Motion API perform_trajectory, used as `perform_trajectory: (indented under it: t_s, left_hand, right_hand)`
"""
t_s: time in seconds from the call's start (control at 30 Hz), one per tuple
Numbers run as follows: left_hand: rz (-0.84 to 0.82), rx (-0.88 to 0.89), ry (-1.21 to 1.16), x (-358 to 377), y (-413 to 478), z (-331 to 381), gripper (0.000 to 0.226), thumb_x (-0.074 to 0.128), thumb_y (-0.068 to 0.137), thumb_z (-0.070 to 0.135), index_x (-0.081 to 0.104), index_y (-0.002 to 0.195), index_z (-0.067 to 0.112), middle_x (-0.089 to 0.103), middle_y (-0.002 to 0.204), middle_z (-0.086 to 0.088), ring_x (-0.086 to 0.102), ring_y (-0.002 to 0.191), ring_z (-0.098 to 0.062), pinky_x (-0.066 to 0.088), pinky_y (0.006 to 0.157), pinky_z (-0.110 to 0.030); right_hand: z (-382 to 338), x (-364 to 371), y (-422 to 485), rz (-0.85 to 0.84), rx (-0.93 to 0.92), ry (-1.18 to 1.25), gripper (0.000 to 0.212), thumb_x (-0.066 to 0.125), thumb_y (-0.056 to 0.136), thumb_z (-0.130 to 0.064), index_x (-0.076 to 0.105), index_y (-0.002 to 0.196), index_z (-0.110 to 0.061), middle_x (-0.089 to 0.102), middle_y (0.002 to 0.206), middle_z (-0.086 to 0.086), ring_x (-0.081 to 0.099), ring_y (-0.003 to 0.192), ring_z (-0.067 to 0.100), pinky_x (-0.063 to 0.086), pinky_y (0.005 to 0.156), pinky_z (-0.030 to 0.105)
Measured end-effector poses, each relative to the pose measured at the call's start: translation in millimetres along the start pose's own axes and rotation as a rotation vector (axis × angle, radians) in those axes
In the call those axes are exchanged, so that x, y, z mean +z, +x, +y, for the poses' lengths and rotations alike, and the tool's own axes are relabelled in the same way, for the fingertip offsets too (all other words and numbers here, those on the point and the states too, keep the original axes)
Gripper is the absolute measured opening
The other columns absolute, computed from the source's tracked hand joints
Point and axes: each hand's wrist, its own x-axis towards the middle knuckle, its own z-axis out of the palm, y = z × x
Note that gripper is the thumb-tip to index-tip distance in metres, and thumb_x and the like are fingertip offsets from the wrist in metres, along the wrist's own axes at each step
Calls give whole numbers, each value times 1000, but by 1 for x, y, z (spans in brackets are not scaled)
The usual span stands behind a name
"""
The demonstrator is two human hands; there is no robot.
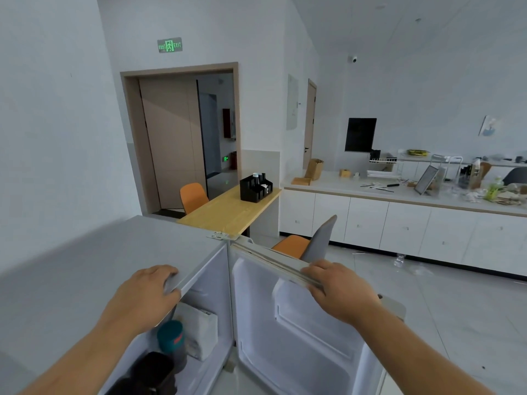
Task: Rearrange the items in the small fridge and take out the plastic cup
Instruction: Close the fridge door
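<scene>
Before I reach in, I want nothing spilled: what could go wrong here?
The teal-lidded container stands near the front of the fridge, so a reaching arm might knock it out. The right hand grips the top edge of the open door; letting go may let it swing. No plastic cup is clearly visible yet.

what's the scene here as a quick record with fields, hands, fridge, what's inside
fridge: small white fridge, seen from above
door: fridge door swung open to the right
left hand: left hand gripping the front edge of the fridge top
right hand: right hand gripping the top edge of the open door
inside: teal-lidded container, white pouch behind it, dark item in front, partly hidden
plastic cup: cannot be told apart from this view
behind fridge: wooden table with black organiser
</scene>
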Motion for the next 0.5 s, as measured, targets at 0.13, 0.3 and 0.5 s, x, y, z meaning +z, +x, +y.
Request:
perform_trajectory:
  t_s: [0.13, 0.3, 0.5]
  left_hand:
    - [-8, -4, 10, -2, -2, 2, 49, 57, 90, 48, 54, 136, 34, 60, 138, 9, 52, 121, -17, 48, 97, -38]
    - [-13, -8, -3, -3, -2, 2, 49, 56, 90, 50, 54, 136, 34, 60, 137, 8, 53, 119, -18, 49, 98, -40]
    - [0, 3, 7, -2, -2, 0, 50, 55, 88, 54, 54, 134, 35, 61, 134, 10, 54, 115, -16, 51, 94, -39]
  right_hand:
    - [-8, -1, -2, 11, 14, -11, 43, 45, 99, -45, 54, 141, -42, 58, 136, -22, 57, 111, 7, 53, 87, 29]
    - [-18, 3, -7, 18, 40, -13, 45, 42, 98, -46, 53, 142, -43, 58, 135, -22, 55, 109, 7, 49, 84, 25]
    - [-44, 4, -15, 27, 72, 21, 39, 43, 99, -40, 59, 135, -38, 60, 122, -14, 53, 97, 11, 48, 77, 26]
